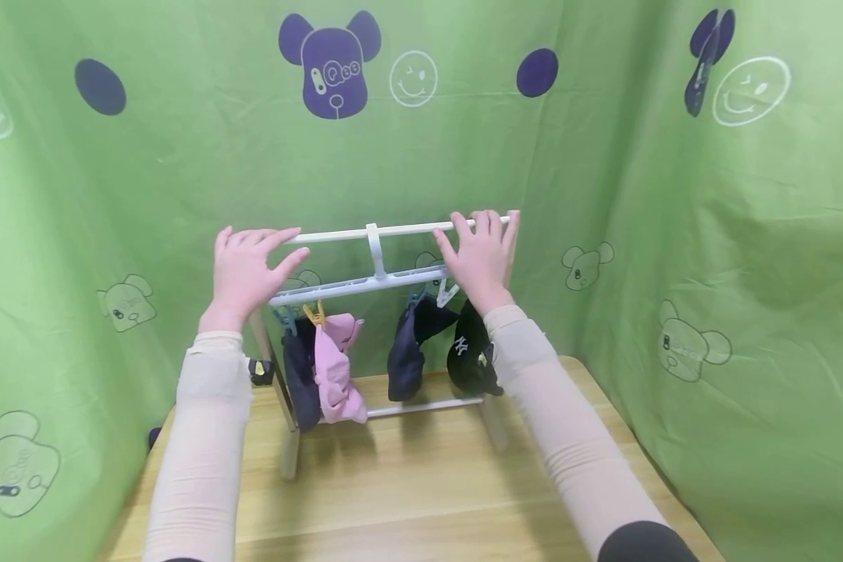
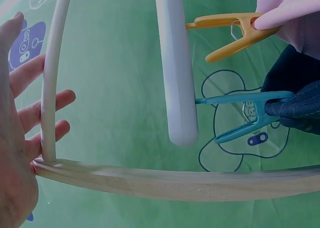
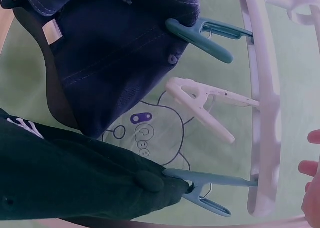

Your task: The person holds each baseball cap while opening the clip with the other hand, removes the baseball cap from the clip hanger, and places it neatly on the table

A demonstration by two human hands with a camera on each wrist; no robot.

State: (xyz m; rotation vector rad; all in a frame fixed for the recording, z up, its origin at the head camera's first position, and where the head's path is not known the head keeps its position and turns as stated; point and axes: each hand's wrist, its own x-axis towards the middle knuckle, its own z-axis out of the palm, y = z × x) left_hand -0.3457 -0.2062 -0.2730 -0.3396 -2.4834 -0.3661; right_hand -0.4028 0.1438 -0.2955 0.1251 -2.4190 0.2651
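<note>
A wooden rack's white top bar (image 1: 333, 236) runs beneath both hands. My left hand (image 1: 242, 269) rests at its left end with fingers loosely extended past the bar, seen behind it in the left wrist view. Over the right end lies my right hand (image 1: 483, 261), fingers spread; only its fingertips (image 3: 312, 178) show in the right wrist view. From the bar's middle hangs a pale clip hanger (image 1: 344, 289). Clips on it hold a navy cap (image 1: 299, 375), a pink cap (image 1: 337, 382), another navy cap (image 1: 405, 355) and a black cap (image 1: 464, 359) with a white logo.
A white clip (image 3: 200, 102) on the hanger holds nothing. An orange clip (image 2: 240, 32) pinches the pink cap, and a teal clip (image 2: 250, 107) a navy one. The rack stands on a wooden table (image 1: 393, 499), with green printed curtains (image 1: 183, 156) around it.
</note>
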